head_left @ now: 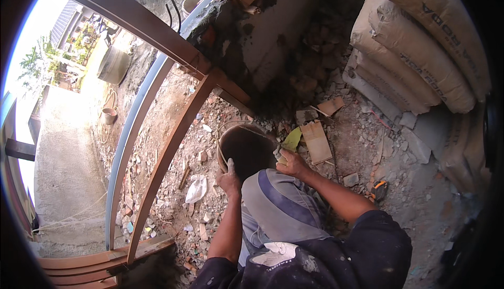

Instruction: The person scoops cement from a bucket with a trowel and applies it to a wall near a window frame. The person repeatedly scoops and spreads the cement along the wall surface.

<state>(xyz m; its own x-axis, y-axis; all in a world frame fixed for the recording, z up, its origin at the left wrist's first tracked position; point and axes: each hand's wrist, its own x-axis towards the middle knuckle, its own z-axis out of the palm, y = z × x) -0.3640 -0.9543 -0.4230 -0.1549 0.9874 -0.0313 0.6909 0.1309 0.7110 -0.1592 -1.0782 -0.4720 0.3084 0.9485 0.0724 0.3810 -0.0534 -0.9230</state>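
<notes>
A round bucket (234,134) with a dark inside stands tilted between my knees, on rubble. My left hand (229,179) is closed on its left rim, thumb over the edge and fingers outside. At the right rim, my right hand (294,164) is closed round a small pale yellowish thing (282,158), whose kind I cannot make out. A thin handle curves along the bucket's rim. The contents are too dark to tell. Just beyond my right hand lie a yellow-green scrap (292,138) and a piece of brown cardboard (316,142).
Stacked paper sacks (415,52) stand at the right. A wooden frame (168,157) crosses on the left, beside a rough masonry wall (262,42). A white plastic bag (196,189) and an orange-black tape measure (378,190) lie on the debris.
</notes>
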